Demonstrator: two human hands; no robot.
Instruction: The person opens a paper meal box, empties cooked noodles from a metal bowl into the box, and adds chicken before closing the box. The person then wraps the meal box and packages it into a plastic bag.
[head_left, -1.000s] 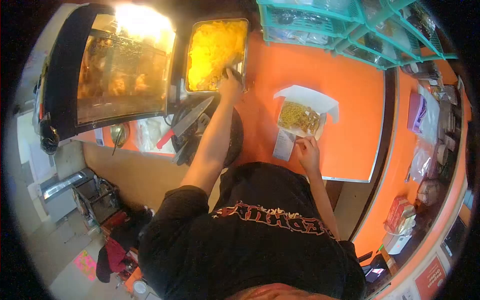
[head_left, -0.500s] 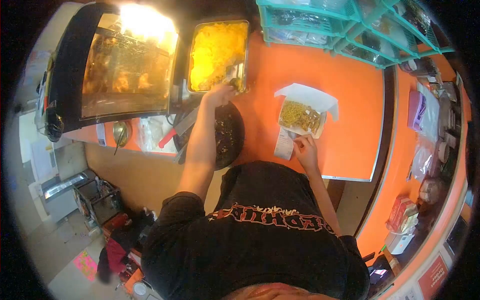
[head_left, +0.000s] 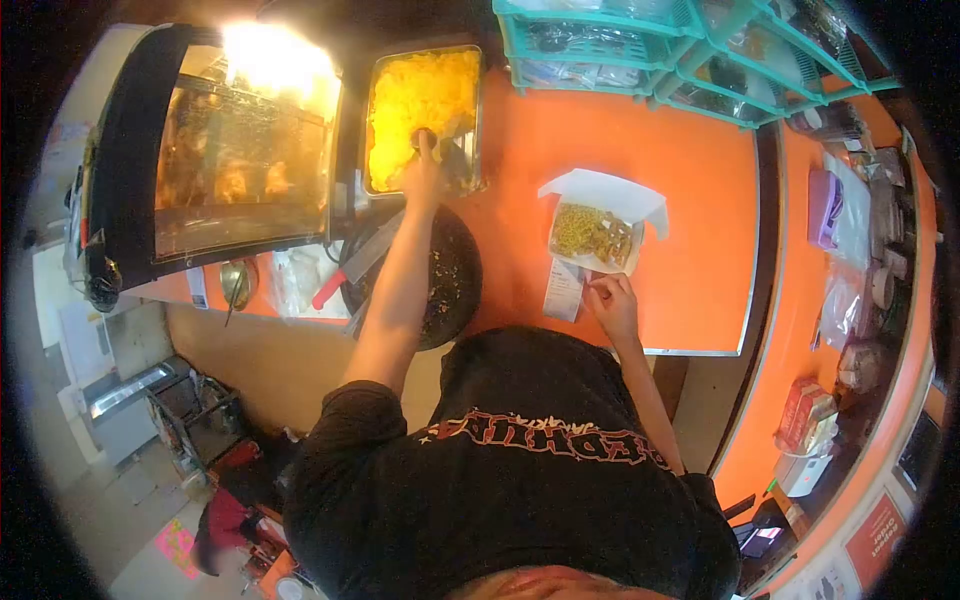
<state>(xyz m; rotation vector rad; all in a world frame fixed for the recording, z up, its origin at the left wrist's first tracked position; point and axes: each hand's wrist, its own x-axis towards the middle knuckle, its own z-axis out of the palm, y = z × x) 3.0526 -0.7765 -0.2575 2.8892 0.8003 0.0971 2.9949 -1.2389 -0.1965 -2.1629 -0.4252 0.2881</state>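
My left hand (head_left: 420,172) reaches into a metal tray (head_left: 480,100) of yellow food (head_left: 410,90), fingers closed round a small dark object (head_left: 424,138) whose shape is unclear. Bare metal shows at the tray's near right. On the orange counter, an open white paper box (head_left: 610,190) holds greenish noodle-like food (head_left: 580,230) with brown pieces beside it. My right hand (head_left: 612,300) is at the box's near edge, its fingers pinched together; what they hold, if anything, is too small to name. A printed paper slip (head_left: 563,290) lies just left of it.
A dark round pan (head_left: 455,285) and a red-handled knife (head_left: 345,275) lie beneath or beside my left forearm. At the left stands a lit glass display case (head_left: 245,150). Teal baskets (head_left: 590,45) line the back. Packages (head_left: 805,415) sit on the right-hand counter (head_left: 790,340).
My left hand has moved from the tray's near right corner leftward and further in, over the yellow food. My right hand stays by the box. The whole view has shifted slightly.
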